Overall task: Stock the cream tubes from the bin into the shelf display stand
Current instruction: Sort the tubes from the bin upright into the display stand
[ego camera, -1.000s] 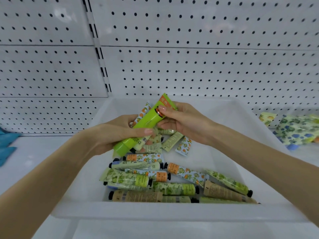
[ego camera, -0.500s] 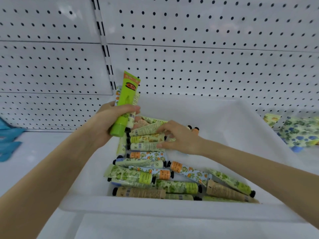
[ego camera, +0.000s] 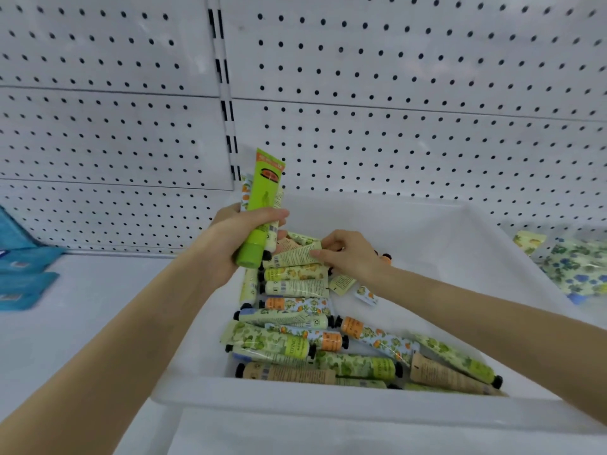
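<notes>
Green tube (ego camera: 266,192), upright, gripped in left hand (ego camera: 243,238); right hand (ego camera: 351,257) pinches pale tube (ego camera: 292,257) lying inside white plastic bin (ego camera: 328,402).

Glossy plastic tubes (ego camera: 297,348), matt white plastic bin (ego camera: 345,407)

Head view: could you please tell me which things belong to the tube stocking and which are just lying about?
Job in hand: white bin; loose cream tubes in it; bright green tube, gripped with smaller tubes by the left hand; pale tube, pinched by the right hand.
Lying about: blue packets at left; floral packets at right.
</notes>
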Action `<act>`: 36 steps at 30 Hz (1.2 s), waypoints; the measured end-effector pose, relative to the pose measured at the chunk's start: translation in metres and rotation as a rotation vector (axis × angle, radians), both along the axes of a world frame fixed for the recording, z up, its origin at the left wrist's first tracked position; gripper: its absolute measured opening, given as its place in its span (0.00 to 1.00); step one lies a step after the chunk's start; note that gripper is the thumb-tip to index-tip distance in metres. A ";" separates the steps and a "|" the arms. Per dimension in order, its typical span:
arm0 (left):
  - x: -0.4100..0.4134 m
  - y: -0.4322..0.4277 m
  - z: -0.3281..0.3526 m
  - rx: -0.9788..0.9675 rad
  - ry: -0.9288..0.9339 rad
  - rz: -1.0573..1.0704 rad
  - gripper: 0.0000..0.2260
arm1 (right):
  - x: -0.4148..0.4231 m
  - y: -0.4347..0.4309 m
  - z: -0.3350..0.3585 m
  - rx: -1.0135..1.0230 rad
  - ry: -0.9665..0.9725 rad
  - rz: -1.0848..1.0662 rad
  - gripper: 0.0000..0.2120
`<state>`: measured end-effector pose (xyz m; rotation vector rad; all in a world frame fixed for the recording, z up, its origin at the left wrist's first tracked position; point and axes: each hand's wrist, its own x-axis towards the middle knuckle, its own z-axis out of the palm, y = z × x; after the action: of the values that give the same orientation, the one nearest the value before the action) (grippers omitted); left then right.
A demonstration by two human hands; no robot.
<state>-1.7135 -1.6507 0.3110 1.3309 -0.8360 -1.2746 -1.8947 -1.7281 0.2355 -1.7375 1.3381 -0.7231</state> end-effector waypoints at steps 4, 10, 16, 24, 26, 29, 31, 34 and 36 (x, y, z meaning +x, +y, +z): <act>0.000 0.001 0.000 0.000 0.026 -0.005 0.15 | 0.011 0.001 0.000 -0.007 0.015 0.011 0.10; -0.001 0.001 0.001 -0.005 0.033 -0.016 0.14 | -0.003 0.005 0.025 0.055 -0.204 0.079 0.06; -0.003 0.005 0.001 -0.025 -0.038 -0.020 0.15 | -0.051 0.024 0.068 0.033 -0.305 0.122 0.04; -0.021 0.012 0.004 -0.046 -0.160 -0.056 0.20 | -0.127 0.071 0.103 -0.127 -0.199 0.067 0.15; -0.032 0.014 0.008 -0.060 -0.203 -0.075 0.21 | -0.146 0.081 0.106 -0.184 -0.122 0.037 0.20; -0.059 0.017 0.018 -0.082 -0.224 -0.125 0.20 | -0.173 0.093 0.110 -0.286 -0.069 -0.043 0.20; -0.084 0.020 0.025 -0.100 -0.192 -0.170 0.21 | -0.189 0.097 0.113 -0.341 -0.099 -0.119 0.17; -0.128 0.026 0.037 -0.142 -0.126 -0.234 0.22 | -0.220 0.104 0.124 -0.339 -0.195 -0.136 0.10; -0.158 0.031 0.042 -0.167 -0.059 -0.268 0.23 | -0.244 0.109 0.132 -0.307 -0.224 -0.093 0.06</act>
<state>-1.8714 -1.6197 0.3534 1.1551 -1.1668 -1.3432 -2.1390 -1.6189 0.3673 -1.7729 1.2066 -1.1915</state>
